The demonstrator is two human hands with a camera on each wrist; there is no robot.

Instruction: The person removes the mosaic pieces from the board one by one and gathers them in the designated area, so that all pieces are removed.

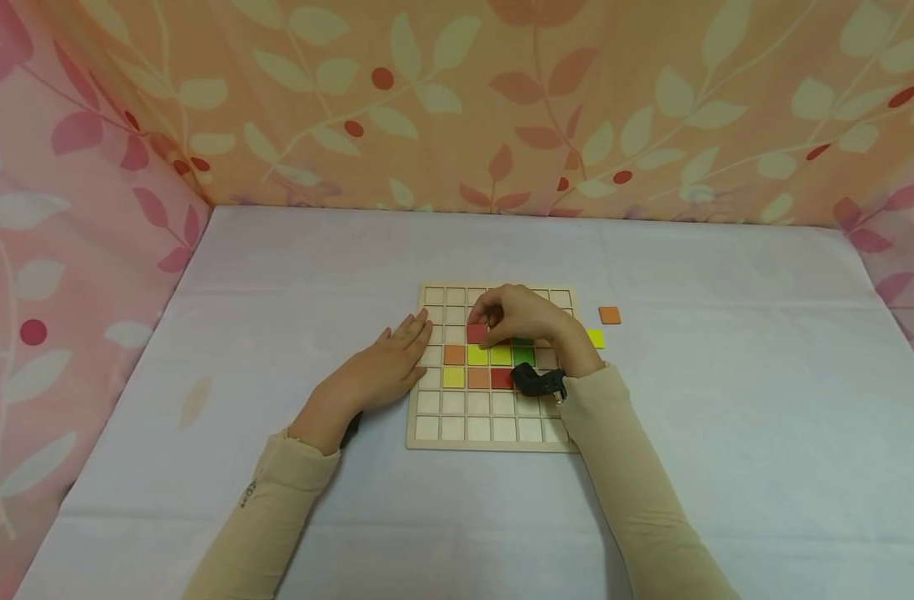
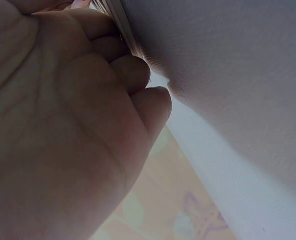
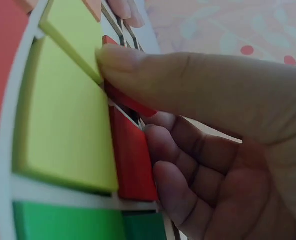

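A wooden grid board (image 1: 427, 444) lies on the table with coloured square tiles in its middle cells. My right hand (image 1: 527, 315) is over the board, pinching a red tile (image 1: 476, 334) between thumb and fingers. In the right wrist view that red tile (image 3: 130, 101) is slightly tilted at its cell, beside another red tile (image 3: 133, 155) and a yellow tile (image 3: 68, 115). My left hand (image 1: 385, 367) rests against the board's left edge with extended fingers. The left wrist view shows its palm (image 2: 63, 125) and the board's side.
To the right of the board lie a loose orange tile (image 1: 610, 315) and a yellow tile (image 1: 595, 339), the latter partly behind my right wrist. A white cloth (image 1: 314, 275) covers the table. Patterned curtains (image 1: 442, 100) stand behind and at the sides.
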